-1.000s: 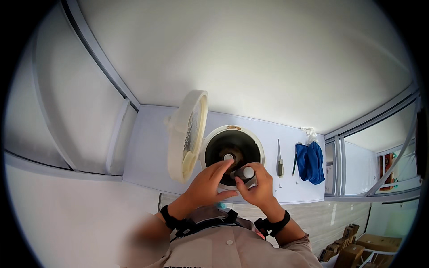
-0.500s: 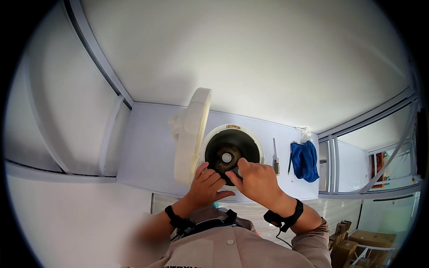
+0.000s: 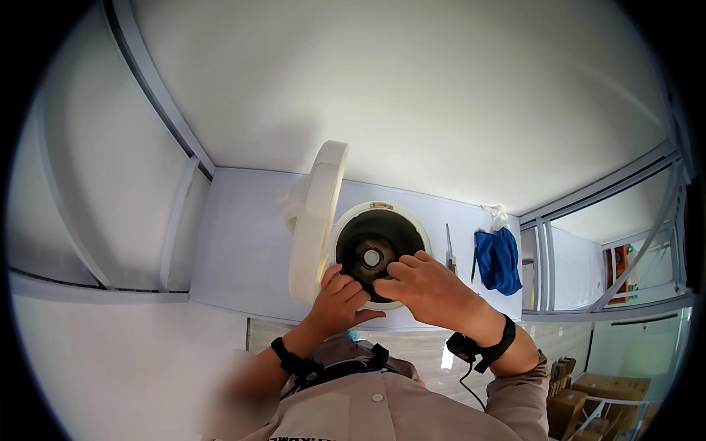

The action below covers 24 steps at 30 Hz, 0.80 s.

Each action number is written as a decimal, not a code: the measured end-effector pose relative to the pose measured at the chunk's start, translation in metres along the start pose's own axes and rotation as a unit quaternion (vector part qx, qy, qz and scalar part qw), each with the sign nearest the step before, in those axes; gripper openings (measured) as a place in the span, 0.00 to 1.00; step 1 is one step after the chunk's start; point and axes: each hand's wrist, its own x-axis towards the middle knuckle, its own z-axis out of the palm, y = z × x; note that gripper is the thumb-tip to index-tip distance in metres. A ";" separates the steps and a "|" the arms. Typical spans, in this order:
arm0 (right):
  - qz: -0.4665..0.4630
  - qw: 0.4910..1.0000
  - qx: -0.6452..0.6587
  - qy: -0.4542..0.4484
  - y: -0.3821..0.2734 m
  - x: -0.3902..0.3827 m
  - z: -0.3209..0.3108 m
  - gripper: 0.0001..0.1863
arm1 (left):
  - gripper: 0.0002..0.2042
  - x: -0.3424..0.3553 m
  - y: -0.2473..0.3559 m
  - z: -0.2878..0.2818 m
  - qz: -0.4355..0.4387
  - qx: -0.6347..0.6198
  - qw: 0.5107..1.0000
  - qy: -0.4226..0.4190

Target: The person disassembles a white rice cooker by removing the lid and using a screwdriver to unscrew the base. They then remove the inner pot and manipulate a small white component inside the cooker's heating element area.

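A round cream cooker (image 3: 420,225), like a rice cooker, stands on the pale table; its thick lid (image 3: 315,228) is swung up to the left. Its inner pot is out, so the dark, brown-stained inside shows a pale round centre piece (image 3: 371,258). My left hand (image 3: 338,303) rests by the near-left rim, thumb stretched away from the fingers, nothing visible in it. Over the near-right part of the opening my right hand (image 3: 423,288) is closed, fingertips pinched together; whatever they hold is hidden. Beyond it lies a screwdriver (image 3: 451,259), partly covered by the hand.
Right of the screwdriver lie a thin dark stick-like tool (image 3: 473,264), a crumpled blue cloth (image 3: 500,264) and a white wad (image 3: 497,216). A white wall (image 3: 412,95) rises behind the table (image 3: 243,235). Cardboard boxes (image 3: 610,386) stand at lower right, beyond a framed partition.
My right hand has turned over and shifted slightly right, its knuckles now higher; the dark greyish thing seen at its fingers earlier is now hidden. My left hand has barely moved.
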 end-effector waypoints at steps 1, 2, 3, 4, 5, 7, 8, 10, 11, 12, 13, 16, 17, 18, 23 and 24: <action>-0.002 1.000 -0.016 -0.010 -0.001 0.000 -0.002 0.11 | 0.20 0.000 0.000 0.000 0.000 0.000 1.000 0.005; 0.015 1.000 -0.021 0.004 -0.005 0.000 -0.002 0.10 | 0.20 0.000 0.000 0.001 0.001 0.000 1.000 0.010; 0.034 0.999 -0.027 0.019 -0.011 0.001 -0.001 0.09 | 0.20 0.001 0.000 0.001 0.001 0.002 1.000 0.013; 0.053 0.998 -0.033 0.033 -0.018 0.002 0.001 0.11 | 0.19 0.002 0.001 0.001 0.001 0.005 1.000 0.016; 0.124 0.991 -0.043 0.007 -0.028 0.005 -0.001 0.13 | 0.19 0.003 0.001 0.002 0.001 0.007 1.000 0.018; 0.260 0.963 -0.063 -0.044 -0.046 0.012 -0.006 0.18 | 0.19 0.005 0.001 0.002 -0.002 -0.007 0.999 0.037; 0.270 0.959 -0.076 -0.035 -0.046 0.013 -0.003 0.19 | 0.18 0.005 0.000 0.002 -0.004 -0.014 0.999 0.046; 0.291 0.951 -0.103 -0.017 -0.042 0.013 0.007 0.23 | 0.19 0.006 0.002 -0.001 -0.004 -0.013 0.999 0.031; 0.254 0.962 -0.096 -0.004 -0.037 0.012 0.012 0.23 | 0.19 0.006 0.002 -0.002 -0.005 -0.012 1.000 0.024; 0.216 0.972 -0.088 0.010 -0.030 0.010 0.015 0.23 | 0.19 0.006 0.003 -0.002 -0.004 -0.014 1.000 0.025; 0.178 0.980 -0.080 0.024 -0.026 0.010 0.016 0.23 | 0.19 0.006 0.003 -0.002 -0.003 -0.015 1.000 0.026; 0.177 0.979 -0.043 -0.089 -0.023 0.015 0.007 0.13 | 0.20 0.004 0.002 -0.001 -0.002 -0.017 1.000 0.023; 0.116 0.991 -0.031 -0.055 -0.021 0.016 0.006 0.09 | 0.20 0.004 0.001 -0.001 -0.003 -0.017 1.000 0.021; 0.057 0.998 -0.019 -0.020 -0.019 0.014 0.005 0.05 | 0.20 0.004 0.001 -0.001 -0.001 -0.019 0.999 0.026; 0.013 0.998 0.034 -0.045 -0.021 0.019 0.000 0.15 | 0.22 0.005 0.001 -0.003 -0.006 -0.024 0.999 0.029; 0.032 0.997 0.040 -0.054 -0.021 0.019 -0.001 0.16 | 0.22 0.007 0.001 -0.006 -0.012 -0.036 0.999 0.019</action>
